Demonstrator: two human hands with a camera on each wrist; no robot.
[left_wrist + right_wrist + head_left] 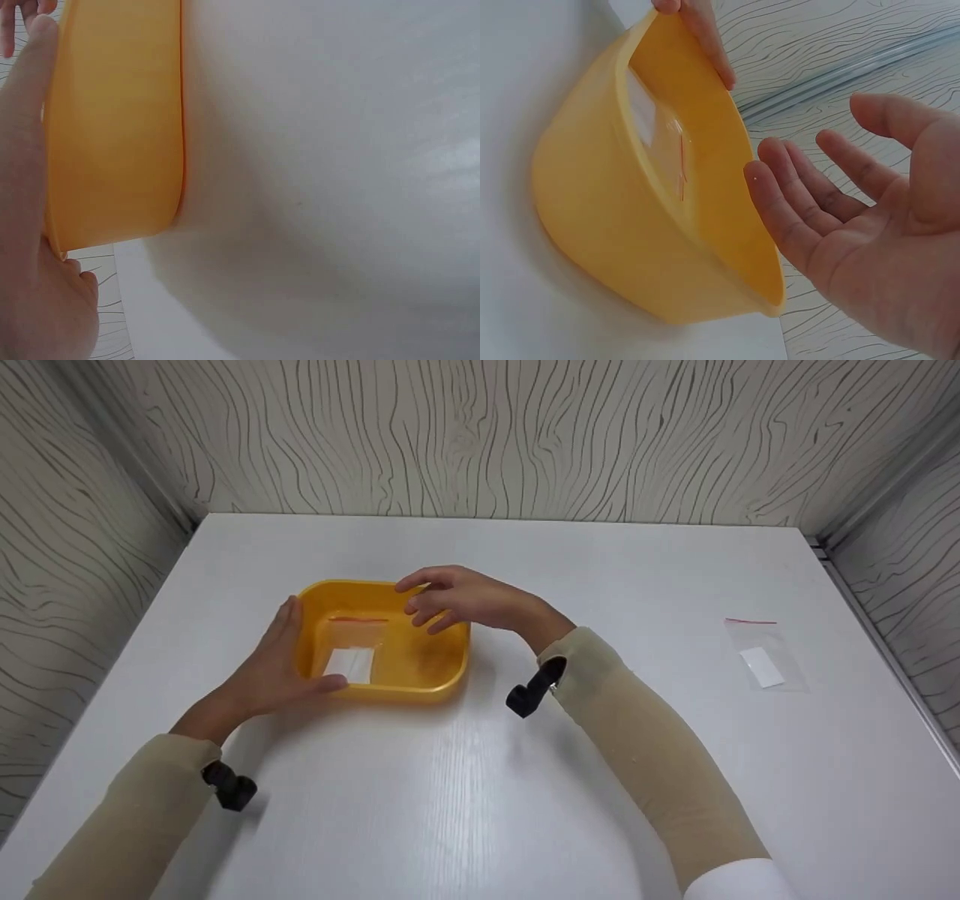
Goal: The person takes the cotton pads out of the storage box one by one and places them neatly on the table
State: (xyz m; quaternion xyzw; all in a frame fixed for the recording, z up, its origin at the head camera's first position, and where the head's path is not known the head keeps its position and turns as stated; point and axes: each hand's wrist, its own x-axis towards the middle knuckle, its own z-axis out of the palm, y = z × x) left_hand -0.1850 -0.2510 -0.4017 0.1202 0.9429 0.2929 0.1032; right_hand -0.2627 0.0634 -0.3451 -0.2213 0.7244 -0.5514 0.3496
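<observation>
A yellow plastic basin [397, 691] stands on the white table, left of the middle. Inside it, toward its left side, lies a clear zip bag [357, 634] with a red strip and a white piece in it. My left hand [274, 660] holds the basin's left end, thumb across the near rim and fingers along the outer wall. Over the basin's far right corner hovers my right hand [469, 598], its fingers loosely bent with nothing between them. The right wrist view shows its palm [885, 247] apart from the basin's rim.
A second clear zip bag [766, 656] with a red strip and a white piece lies at the right of the white table [480, 810]. Wood-grain patterned panels [480, 442] rise behind the table and at both sides. Each wrist wears a black camera mount [536, 688].
</observation>
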